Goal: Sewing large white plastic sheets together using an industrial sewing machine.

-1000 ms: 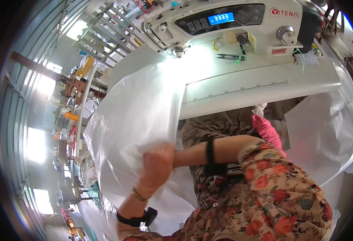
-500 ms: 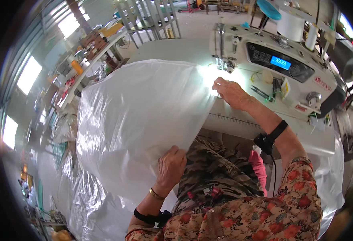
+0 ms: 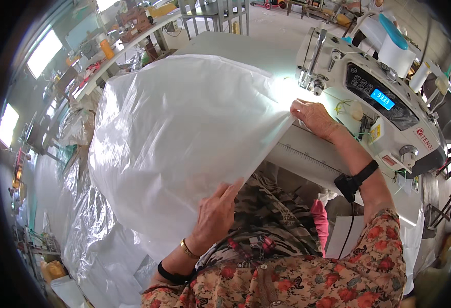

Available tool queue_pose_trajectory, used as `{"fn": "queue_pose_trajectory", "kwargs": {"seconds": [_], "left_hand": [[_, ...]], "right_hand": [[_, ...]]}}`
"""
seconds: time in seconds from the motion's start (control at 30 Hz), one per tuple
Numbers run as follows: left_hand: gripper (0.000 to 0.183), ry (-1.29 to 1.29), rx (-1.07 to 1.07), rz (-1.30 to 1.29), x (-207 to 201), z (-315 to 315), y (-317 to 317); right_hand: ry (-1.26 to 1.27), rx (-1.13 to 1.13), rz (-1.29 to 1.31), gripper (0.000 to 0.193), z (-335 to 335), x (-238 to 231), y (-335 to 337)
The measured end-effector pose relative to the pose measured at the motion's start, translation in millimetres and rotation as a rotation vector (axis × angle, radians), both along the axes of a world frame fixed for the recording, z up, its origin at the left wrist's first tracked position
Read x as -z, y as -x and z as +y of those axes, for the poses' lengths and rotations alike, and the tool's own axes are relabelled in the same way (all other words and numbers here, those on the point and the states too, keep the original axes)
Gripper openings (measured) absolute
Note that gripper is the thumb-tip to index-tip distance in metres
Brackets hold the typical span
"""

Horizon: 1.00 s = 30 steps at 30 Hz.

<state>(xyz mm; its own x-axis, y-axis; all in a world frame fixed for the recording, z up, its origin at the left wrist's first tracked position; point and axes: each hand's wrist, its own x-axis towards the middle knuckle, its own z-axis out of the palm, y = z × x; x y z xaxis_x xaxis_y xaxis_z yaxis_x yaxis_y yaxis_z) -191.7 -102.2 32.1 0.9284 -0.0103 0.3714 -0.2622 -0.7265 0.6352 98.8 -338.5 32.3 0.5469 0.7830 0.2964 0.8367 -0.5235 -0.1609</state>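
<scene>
A large sheet of translucent white plastic film [image 3: 169, 128] spreads over the sewing table and drapes down toward my lap. My right hand [image 3: 315, 119] pinches the sheet's right corner, just in front of the lit needle area of a white sewing machine [image 3: 374, 102]. The needle and presser foot are lost in the glare. My left hand [image 3: 216, 213] rests on the sheet's near edge by my lap, its fingers stretched out along the film. What lies under that hand's palm is hidden.
A ruler strip [image 3: 307, 156] runs along the table's front edge. White thread cones [image 3: 396, 56] stand behind the machine. A cluttered bench [image 3: 128, 49] is at the far left, with crumpled clear plastic [image 3: 87, 226] below. A metal chair frame [image 3: 215, 18] stands beyond the table.
The view has shifted, so the machine sits further right. My left fingers, curled at the sheet's edge before, are now straighter. My right hand still pinches the corner near the machine.
</scene>
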Motion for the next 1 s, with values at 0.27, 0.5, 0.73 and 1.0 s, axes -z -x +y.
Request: {"fn": "queue_pose_trajectory", "kwargs": {"seconds": [0.27,0.5,0.73,1.0], "left_hand": [[0.036,0.018,-0.03,0.037,18.7,-1.2,-6.1],[0.019,0.03,-0.117,-0.116,36.6,0.3,-19.7],[0.01,0.073,-0.123,-0.108,29.5,2.2,-23.7],[0.022,-0.065,-0.1,-0.119,22.0,7.4,-17.7]], "right_hand": [[0.018,0.071,-0.106,0.012,9.7,4.0,9.6],[0.087,-0.007,-0.2,0.017,-2.0,4.3,9.4],[0.014,-0.029,-0.223,0.019,-2.3,9.6,0.6],[0.034,-0.032,-0.241,0.013,6.2,8.2,-3.1]]}}
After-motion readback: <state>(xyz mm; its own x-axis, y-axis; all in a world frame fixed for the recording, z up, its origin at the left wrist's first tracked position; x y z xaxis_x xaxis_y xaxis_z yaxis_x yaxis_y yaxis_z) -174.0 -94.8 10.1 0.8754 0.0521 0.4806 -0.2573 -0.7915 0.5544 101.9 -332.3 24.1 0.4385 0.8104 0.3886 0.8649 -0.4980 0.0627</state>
